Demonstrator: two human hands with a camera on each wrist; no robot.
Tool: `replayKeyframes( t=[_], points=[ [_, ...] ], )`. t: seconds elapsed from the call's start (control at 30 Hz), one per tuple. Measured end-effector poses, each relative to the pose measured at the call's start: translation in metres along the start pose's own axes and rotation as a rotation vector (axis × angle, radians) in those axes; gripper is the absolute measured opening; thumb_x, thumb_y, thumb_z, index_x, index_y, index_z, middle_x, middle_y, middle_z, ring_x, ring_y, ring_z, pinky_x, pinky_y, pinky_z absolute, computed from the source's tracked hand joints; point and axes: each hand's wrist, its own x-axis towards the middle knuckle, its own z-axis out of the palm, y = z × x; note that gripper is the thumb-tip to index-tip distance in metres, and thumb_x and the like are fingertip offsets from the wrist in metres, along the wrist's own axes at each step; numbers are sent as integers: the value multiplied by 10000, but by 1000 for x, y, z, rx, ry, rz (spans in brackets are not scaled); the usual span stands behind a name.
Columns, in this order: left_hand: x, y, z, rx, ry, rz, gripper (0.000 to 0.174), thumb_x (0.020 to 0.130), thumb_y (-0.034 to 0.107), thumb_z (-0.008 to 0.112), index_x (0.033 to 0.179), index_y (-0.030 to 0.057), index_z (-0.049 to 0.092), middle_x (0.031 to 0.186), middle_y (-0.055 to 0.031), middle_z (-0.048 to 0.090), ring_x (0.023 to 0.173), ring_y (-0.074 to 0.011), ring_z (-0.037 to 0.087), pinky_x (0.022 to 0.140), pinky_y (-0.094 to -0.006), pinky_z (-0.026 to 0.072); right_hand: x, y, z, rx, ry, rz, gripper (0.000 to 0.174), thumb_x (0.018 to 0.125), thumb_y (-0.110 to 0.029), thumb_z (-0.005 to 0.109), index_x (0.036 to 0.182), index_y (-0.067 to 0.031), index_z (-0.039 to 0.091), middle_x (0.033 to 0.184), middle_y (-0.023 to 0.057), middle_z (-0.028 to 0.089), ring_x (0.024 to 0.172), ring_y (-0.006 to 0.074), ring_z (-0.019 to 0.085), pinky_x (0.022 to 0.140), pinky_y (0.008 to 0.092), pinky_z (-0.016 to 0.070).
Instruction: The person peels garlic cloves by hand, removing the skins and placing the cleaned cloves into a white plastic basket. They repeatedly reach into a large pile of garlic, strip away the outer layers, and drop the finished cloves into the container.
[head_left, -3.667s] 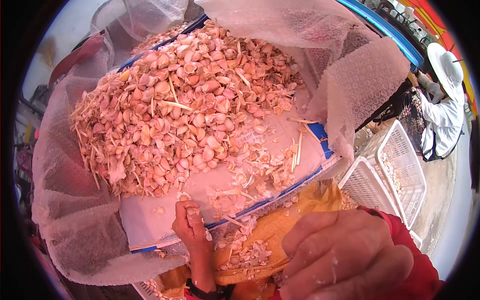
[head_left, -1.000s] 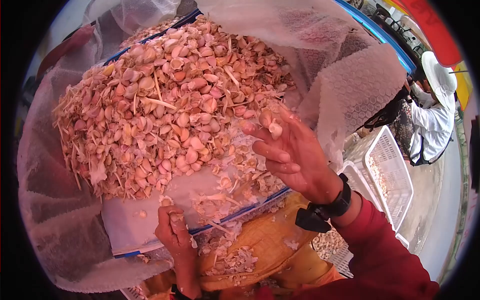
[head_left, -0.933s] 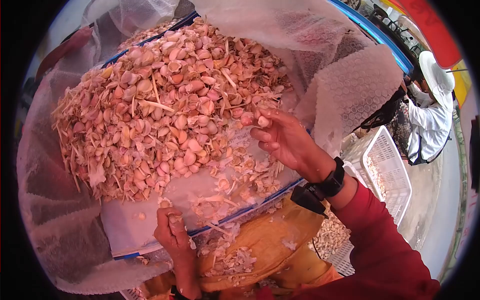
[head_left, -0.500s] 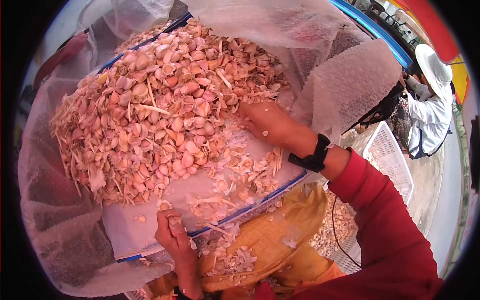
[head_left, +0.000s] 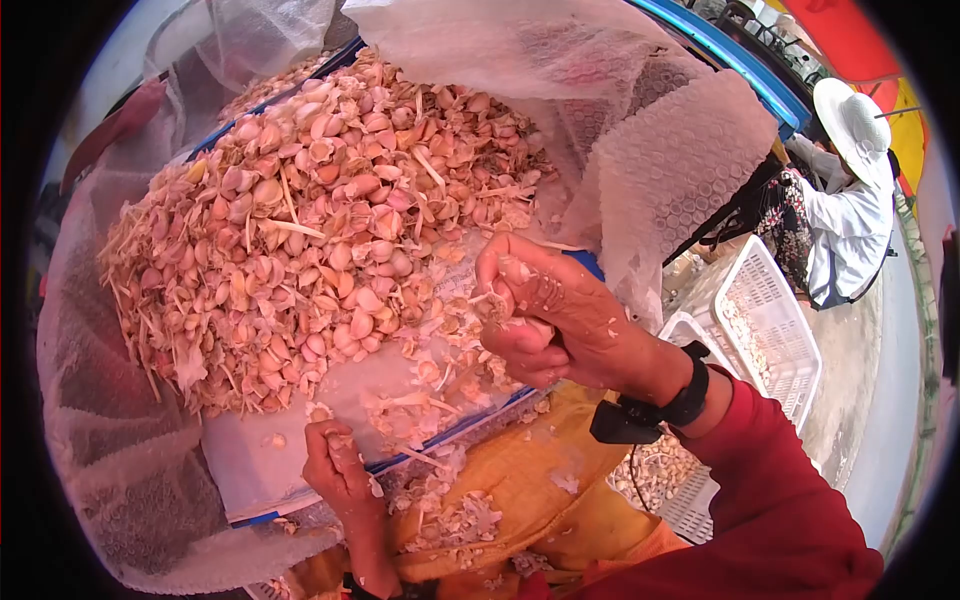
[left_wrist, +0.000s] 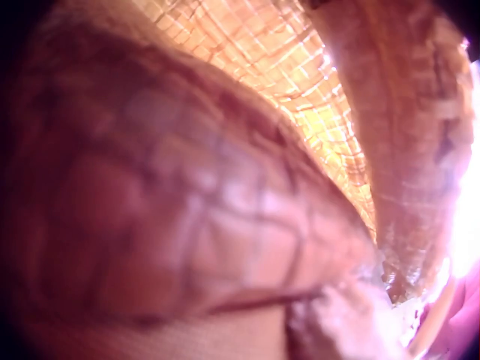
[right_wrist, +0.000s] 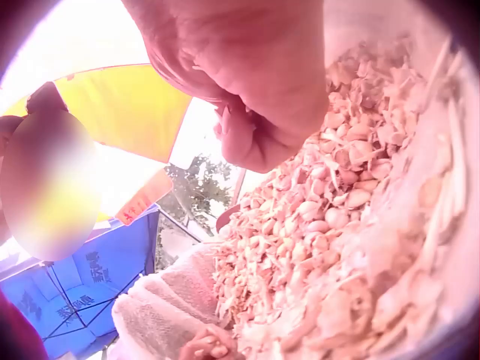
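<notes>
A large heap of garlic cloves [head_left: 300, 220] with loose skins and stalks covers the pale sheet [head_left: 250, 450]. My right hand [head_left: 560, 315] is raised over the sheet's right part, its thumb and fingers curled round a garlic clove [head_left: 492, 303]. In the right wrist view the curled right hand [right_wrist: 247, 82] hangs above the heap. At the sheet's front edge my left hand [head_left: 343, 475] has its fingers curled, with a small pale garlic piece [head_left: 318, 411] at its fingertips. The left wrist view shows blurred fingers close up before woven orange cloth [left_wrist: 277, 67].
Bubble wrap [head_left: 680, 160] surrounds the heap. Orange cloth [head_left: 520, 480] with peelings lies below the sheet's edge. White crates [head_left: 800, 350] with garlic stand at the right, near a person in a white hat [head_left: 850, 125]. A blue canopy [right_wrist: 90, 277] shows in the right wrist view.
My right hand has lifted from beside the heap and come nearer, its fingers now round a clove. The left hand has stayed at the sheet's edge.
</notes>
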Motion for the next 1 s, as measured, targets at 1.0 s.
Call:
replayKeyframes(
  t=[1.0],
  points=[
    [0, -5, -6, 20, -48, 10, 219, 911, 213, 419, 832, 38, 526, 551, -30, 371, 490, -115, 354, 466, -285, 251, -34, 45, 51, 533, -41, 122, 212, 955, -236, 467, 961, -28, 509, 761, 28, 476, 577, 116, 415, 460, 273, 341]
  ],
)
